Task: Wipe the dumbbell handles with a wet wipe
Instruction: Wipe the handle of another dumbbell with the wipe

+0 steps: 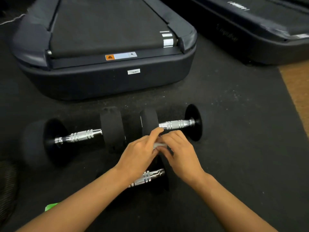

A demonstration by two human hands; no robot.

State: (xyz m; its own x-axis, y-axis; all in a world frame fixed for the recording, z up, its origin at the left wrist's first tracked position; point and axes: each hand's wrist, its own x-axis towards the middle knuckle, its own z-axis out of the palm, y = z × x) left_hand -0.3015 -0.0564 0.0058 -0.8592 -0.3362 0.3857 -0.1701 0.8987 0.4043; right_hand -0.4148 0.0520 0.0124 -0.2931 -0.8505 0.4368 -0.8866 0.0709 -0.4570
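Note:
Three black dumbbells with chrome handles lie on the dark floor mat. The left dumbbell (78, 136) and the right dumbbell (177, 124) lie end to end; a nearer dumbbell (148, 178) is partly hidden under my forearms. Between both hands sits a small folded white wet wipe (159, 145). My left hand (140, 154) and my right hand (180, 151) both pinch it, just in front of the right dumbbell's handle. The wipe touches no handle that I can see.
A dark treadmill deck (107, 76) stands right behind the dumbbells, and a second one (250, 30) is at the back right. A green packet (51, 206) peeks out under my left forearm. Wooden floor (297, 91) shows at the mat's right edge.

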